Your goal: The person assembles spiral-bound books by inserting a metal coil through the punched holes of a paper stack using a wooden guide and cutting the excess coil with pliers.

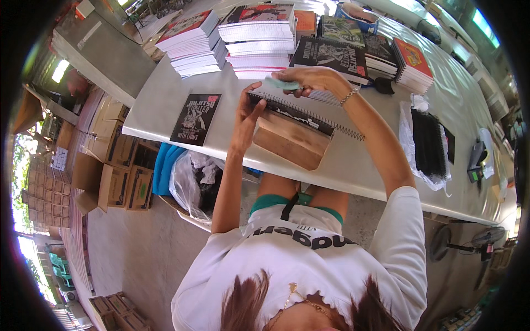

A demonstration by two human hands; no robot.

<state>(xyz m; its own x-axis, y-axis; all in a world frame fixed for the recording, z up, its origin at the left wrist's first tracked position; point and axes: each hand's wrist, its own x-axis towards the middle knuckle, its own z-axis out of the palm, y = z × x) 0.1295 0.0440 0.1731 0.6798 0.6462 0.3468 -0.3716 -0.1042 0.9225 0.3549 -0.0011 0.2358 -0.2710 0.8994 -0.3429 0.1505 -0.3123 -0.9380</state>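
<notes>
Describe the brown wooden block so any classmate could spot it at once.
Find the long white table. At its near edge, by the black coil-bound book in the left hand, sits the brown wooden block. Bare wood grain sets it apart from the stacked printed books.

1. Book (pixel 287 113): black cover, pale lettering, set along the block's far side, its left end in the left hand (pixel 249 113).
2. Coil (pixel 349 131): dark spiral on the book's upper edge, running past its right end.
3. Tool (pixel 281 84): teal, in the right hand (pixel 316 80).
4. Block (pixel 292 140): bare wood.
</notes>
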